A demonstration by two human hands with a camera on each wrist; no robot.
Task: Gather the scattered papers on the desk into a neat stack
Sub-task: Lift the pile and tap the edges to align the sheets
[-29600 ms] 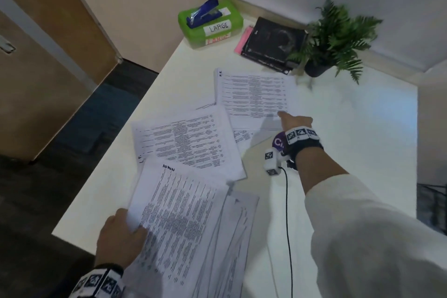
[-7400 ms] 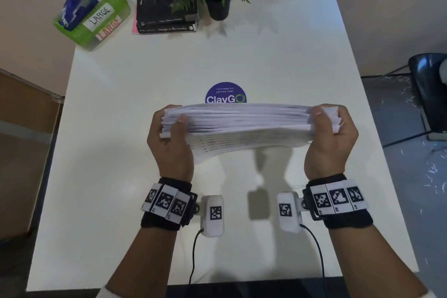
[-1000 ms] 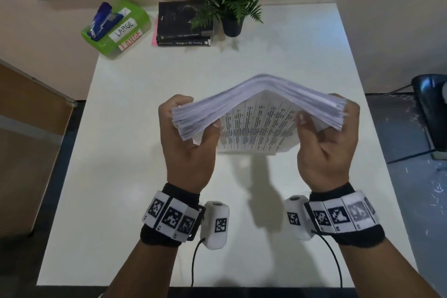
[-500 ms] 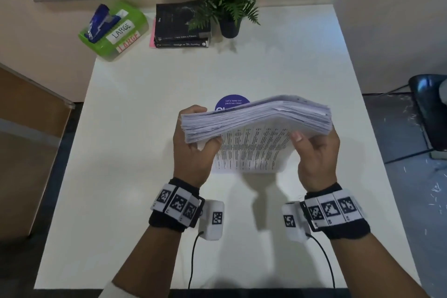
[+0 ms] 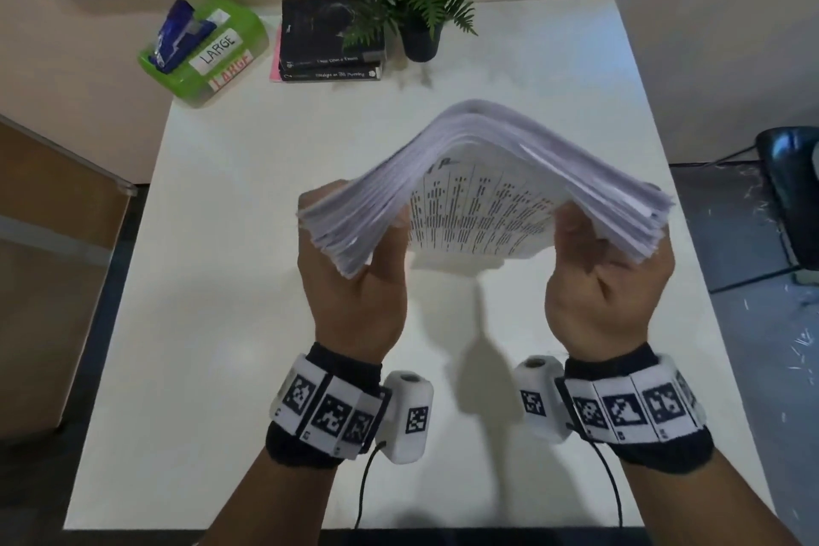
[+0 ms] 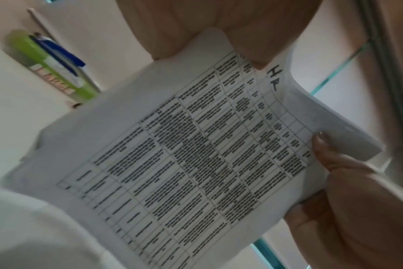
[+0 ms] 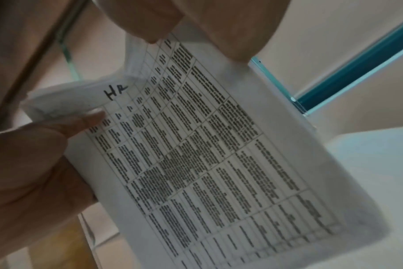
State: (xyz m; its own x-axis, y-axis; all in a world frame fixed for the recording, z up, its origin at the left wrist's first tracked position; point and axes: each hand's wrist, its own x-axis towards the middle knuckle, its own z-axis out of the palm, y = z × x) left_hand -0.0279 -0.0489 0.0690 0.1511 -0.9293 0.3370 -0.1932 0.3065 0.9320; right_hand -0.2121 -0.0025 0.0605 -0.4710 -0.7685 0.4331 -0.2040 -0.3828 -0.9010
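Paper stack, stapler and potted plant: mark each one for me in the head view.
paper stack [image 5: 478,133], head view, on the arched top sheets between both hands.
stapler [image 5: 175,33], head view, on its blue body atop the green box.
potted plant [image 5: 419,42], head view, on the dark pot under the fronds.

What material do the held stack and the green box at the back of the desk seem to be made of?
Stack: matte white office paper; thin sheets bow into an arch, with a printed table underneath. Green box: probably glossy plastic, given its bright even colour, rounded corners and soft shine.
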